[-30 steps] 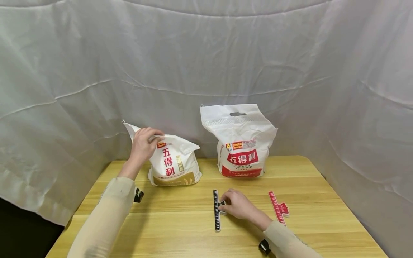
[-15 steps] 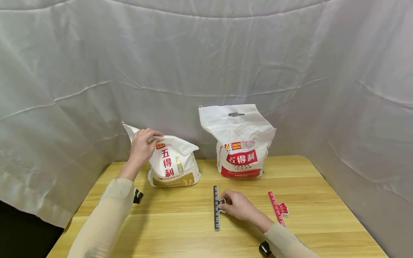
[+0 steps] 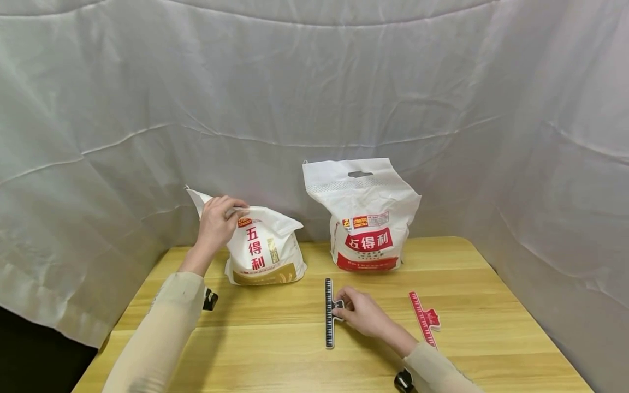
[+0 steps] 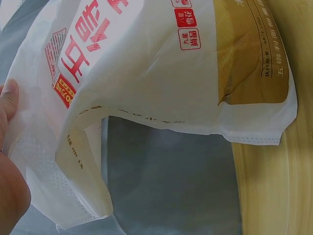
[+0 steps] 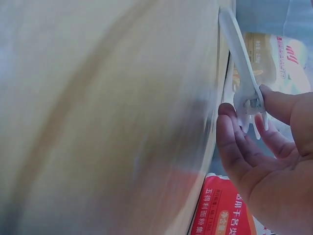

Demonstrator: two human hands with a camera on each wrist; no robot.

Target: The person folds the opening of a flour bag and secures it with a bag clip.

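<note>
While the right sleeve (image 3: pixel 434 368) enters at the lower edge of the head view, with a black wrist device (image 3: pixel 404 380) beside it, the right hand (image 3: pixel 361 314) is found over the middle of the desk (image 3: pixel 265 349). Its grip is narrowed to a pinch, thumb and fingers holding the handle of a black clip (image 3: pixel 329 314) printed like a piano keyboard. The clip's long bar runs near to far, just left of the fingers; whether it touches the desk cannot be established. To the right of this hand, a red clip (image 3: pixel 424 319) of similar pattern lies on the desk, apart from the black one.

Farther back on the left, the left hand (image 3: pixel 218 221) holds the upper part of a gold-banded bag (image 3: pixel 270 251), its grip drawn in on the white material, thumb on the printed face. This bag rests on the desk, its top slumped and creased. To its right, well apart, a red-banded bag (image 3: pixel 371 218) stands upright, handle slot uppermost. Behind both hangs creased grey cloth (image 3: pixel 314 82).
</note>
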